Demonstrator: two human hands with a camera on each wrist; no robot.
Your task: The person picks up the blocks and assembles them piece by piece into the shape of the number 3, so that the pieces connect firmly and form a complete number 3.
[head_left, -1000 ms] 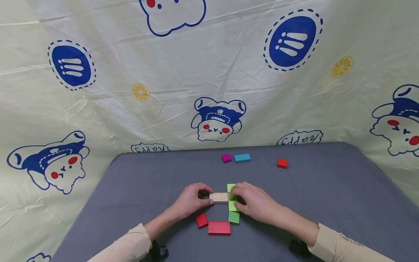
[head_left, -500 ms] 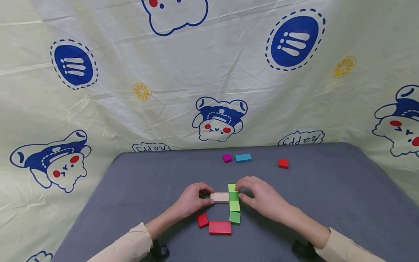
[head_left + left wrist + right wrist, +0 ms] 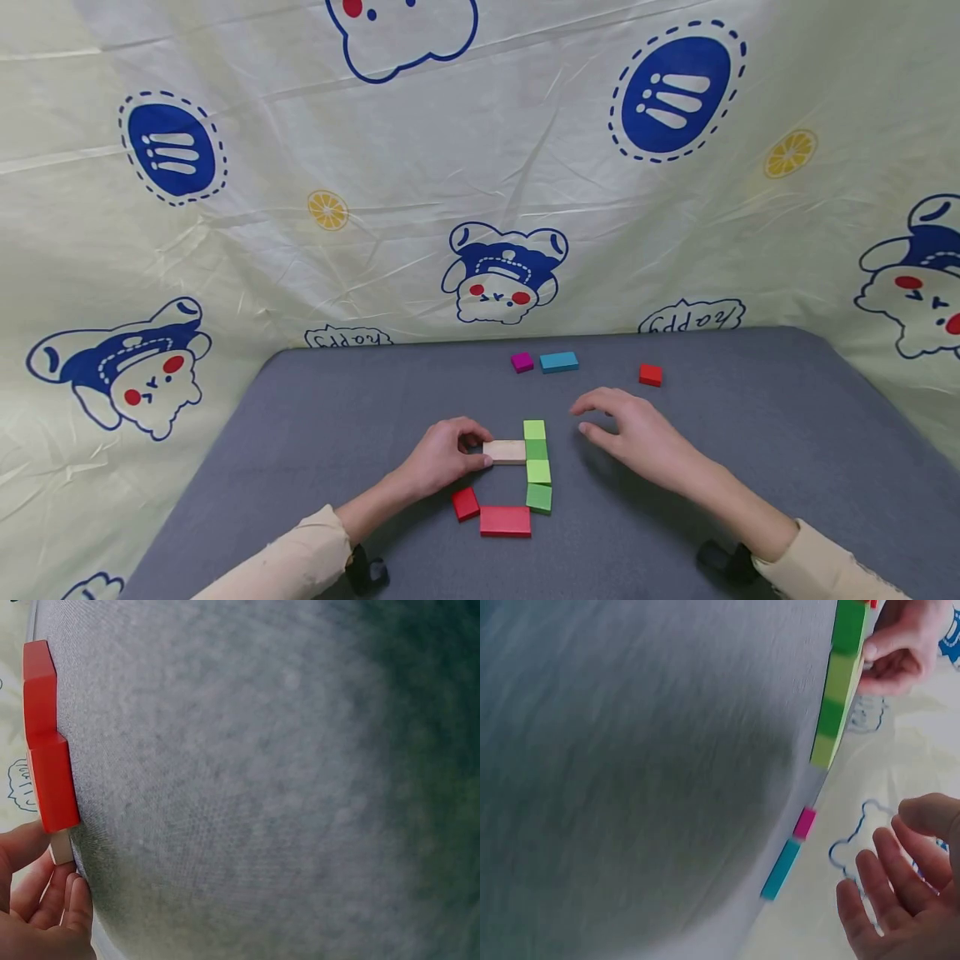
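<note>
The left hand (image 3: 448,457) pinches the left end of a pale wooden block (image 3: 507,452) between thumb and fingers; just right of that grip the block's other end meets a column of four green blocks (image 3: 538,472), and on the grip's near side lie a small red block (image 3: 466,504), turned askew, and a long red block (image 3: 506,522). Past the column, farther right, the right hand (image 3: 640,435) is released, its fingers loosely bent above the grey table (image 3: 360,400). Well beyond the grip lie a magenta block (image 3: 522,362), a blue block (image 3: 558,362) just beside it and, to the right, a lone red block (image 3: 650,375), before a printed cloth (image 3: 390,150).
</note>
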